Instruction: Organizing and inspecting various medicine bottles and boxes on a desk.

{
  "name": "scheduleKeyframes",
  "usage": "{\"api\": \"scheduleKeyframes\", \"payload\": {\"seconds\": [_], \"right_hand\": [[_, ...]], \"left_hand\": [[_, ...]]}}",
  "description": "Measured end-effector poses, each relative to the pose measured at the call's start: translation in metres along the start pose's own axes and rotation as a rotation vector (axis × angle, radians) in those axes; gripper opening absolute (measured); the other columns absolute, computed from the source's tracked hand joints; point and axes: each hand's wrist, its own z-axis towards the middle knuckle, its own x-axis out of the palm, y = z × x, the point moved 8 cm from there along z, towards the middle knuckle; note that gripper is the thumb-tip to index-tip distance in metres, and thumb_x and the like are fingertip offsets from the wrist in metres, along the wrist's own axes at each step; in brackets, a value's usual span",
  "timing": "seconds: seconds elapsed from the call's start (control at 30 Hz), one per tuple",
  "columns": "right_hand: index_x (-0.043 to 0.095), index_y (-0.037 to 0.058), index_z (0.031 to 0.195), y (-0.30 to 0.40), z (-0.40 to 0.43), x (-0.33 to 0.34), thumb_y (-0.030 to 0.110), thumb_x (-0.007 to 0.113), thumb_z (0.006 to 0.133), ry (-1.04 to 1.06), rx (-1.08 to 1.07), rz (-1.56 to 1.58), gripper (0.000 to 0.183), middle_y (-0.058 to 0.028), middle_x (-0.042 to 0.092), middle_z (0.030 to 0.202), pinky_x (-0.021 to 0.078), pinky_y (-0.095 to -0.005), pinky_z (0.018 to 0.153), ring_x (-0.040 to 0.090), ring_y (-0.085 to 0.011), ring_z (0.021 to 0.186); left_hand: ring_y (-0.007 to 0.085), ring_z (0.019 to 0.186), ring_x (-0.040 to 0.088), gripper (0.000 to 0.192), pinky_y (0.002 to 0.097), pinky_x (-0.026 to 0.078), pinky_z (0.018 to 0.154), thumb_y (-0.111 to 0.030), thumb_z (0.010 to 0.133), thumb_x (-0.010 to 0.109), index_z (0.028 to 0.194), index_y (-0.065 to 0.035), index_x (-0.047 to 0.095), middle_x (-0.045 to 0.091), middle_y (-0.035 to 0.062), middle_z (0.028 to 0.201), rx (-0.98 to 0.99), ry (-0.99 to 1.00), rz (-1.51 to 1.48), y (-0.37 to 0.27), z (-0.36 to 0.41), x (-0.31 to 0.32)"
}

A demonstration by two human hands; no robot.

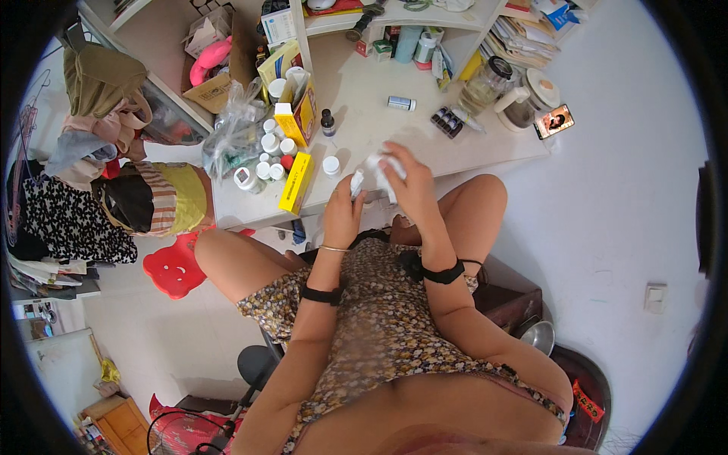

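Just off the desk's front edge, my left hand [341, 216] is closed around a small white item [356, 183], mostly hidden by the fingers; it may be a bottle or folded tissue. To its right my right hand [414, 185] grips a white, soft-looking tissue or cloth [392, 177], blurred by motion. A white bottle [331, 166] stands upright on the desk near my left hand. Left of it lies a yellow box [296, 183] beside several white bottles [271, 144]. Behind them are a dark dropper bottle [328, 123] and an upright open yellow carton [297, 116].
Farther back on the white desk [364, 131] lies a labelled bottle [401, 103]. A pack of small dark vials [447, 122], a glass jug [484, 88], a lidded pot [523, 102] and a lit phone [555, 121] sit at right. A plastic bag [233, 133] bulges at left.
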Motion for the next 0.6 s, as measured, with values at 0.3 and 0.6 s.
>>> {"api": "scheduleKeyframes", "payload": {"seconds": [0.3,0.6], "right_hand": [[0.062,0.0024,0.103,0.020,-0.015,0.058,0.018,0.051,0.094,0.090,-0.170,0.177,0.021,-0.0148,0.064,0.104,0.0483,-0.0337,0.074,0.064,-0.0262,0.086],[0.062,0.0017,0.091,-0.009,-0.017,0.047,0.017,0.054,0.093,-0.085,0.045,0.389,0.018,-0.0021,0.061,0.073,0.0443,-0.0227,0.056,0.054,-0.0063,0.065]], "left_hand": [[0.0323,0.081,0.065,0.047,0.0383,0.049,0.066,-0.004,0.077,0.063,0.118,0.0021,0.041,0.063,0.0207,0.094,-0.171,-0.011,-0.421,0.004,-0.010,0.009],[0.0109,0.084,0.057,0.040,0.0258,0.048,0.069,-0.005,0.076,0.068,0.111,0.0054,0.053,0.061,0.0067,0.090,-0.352,0.454,-0.358,0.002,-0.014,0.019]]}}
